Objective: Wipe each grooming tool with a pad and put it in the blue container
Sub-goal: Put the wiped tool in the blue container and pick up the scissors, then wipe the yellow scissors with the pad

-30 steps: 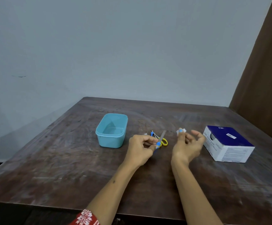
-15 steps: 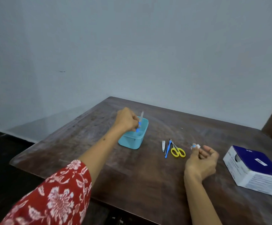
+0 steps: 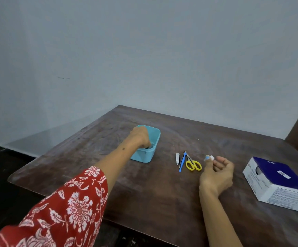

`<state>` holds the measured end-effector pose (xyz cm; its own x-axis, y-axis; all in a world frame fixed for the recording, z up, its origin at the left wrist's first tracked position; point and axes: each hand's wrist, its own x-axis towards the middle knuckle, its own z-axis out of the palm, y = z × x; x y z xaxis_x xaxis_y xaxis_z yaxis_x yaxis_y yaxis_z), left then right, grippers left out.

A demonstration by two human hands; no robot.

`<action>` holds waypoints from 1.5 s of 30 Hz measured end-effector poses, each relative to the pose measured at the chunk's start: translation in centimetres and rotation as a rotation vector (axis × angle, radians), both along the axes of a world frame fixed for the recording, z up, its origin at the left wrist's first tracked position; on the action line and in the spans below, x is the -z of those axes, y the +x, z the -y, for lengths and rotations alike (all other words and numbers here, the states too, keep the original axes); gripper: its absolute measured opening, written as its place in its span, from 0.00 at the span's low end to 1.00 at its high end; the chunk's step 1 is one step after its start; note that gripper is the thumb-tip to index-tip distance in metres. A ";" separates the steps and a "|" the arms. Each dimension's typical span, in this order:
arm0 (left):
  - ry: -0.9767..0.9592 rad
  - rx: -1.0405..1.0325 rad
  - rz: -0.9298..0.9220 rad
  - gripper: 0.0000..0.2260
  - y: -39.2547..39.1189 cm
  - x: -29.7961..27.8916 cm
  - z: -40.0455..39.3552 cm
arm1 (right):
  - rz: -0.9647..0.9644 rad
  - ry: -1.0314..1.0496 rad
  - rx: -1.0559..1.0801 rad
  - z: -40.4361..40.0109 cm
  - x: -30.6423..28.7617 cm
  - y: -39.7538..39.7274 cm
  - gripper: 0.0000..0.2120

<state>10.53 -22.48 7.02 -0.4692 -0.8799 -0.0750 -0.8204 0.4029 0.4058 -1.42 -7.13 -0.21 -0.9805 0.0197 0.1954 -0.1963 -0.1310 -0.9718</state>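
My left hand (image 3: 140, 135) is down inside the blue container (image 3: 154, 139), which sits toward the far left part of the dark wooden desk (image 3: 144, 193). The fingers curl downward below the rim, and the container wall hides their tips, so I cannot tell whether they grip anything in there. My arm stretches out from a red sleeve (image 3: 69, 211) with a white flower print.

My right hand (image 3: 216, 172) hovers low over the desk, palm turned partly up, and pinches a small white pad (image 3: 209, 157) between thumb and forefinger; the other fingers are loosely curled.

Between my two hands, three grooming tools lie together on the desk, well apart from the container: a small silver nail clipper (image 3: 177, 159) on the left, a thin blue-handled tool (image 3: 182, 162) just beside it, and yellow-handled scissors (image 3: 192, 164) on the right, their blades pointing away from me. The pad is near the scissors but not touching them.

At the right edge of the desk stands a white box (image 3: 278, 182) with a dark blue top.
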 end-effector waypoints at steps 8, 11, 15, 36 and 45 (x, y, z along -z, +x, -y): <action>-0.188 -0.023 -0.106 0.05 -0.1 -0.4 0.0 | 0.003 -0.020 -0.002 0.0 -0.1 0.1 0.11; -0.434 0.059 -0.391 0.05 -0.7 -0.3 -1.5 | 0.004 -0.024 0.000 0.0 -0.1 0.1 0.11; -0.454 0.371 -0.393 0.07 -2.8 1.7 -5.6 | 0.016 -0.034 0.012 0.0 0.0 0.0 0.09; -0.640 0.615 -0.034 0.06 -6.0 7.3 -10.5 | 0.084 -0.106 0.180 0.0 0.3 -0.8 0.09; -0.623 0.622 0.186 0.10 -6.4 5.2 -12.4 | 0.071 -0.070 0.166 -0.1 0.4 -0.8 0.10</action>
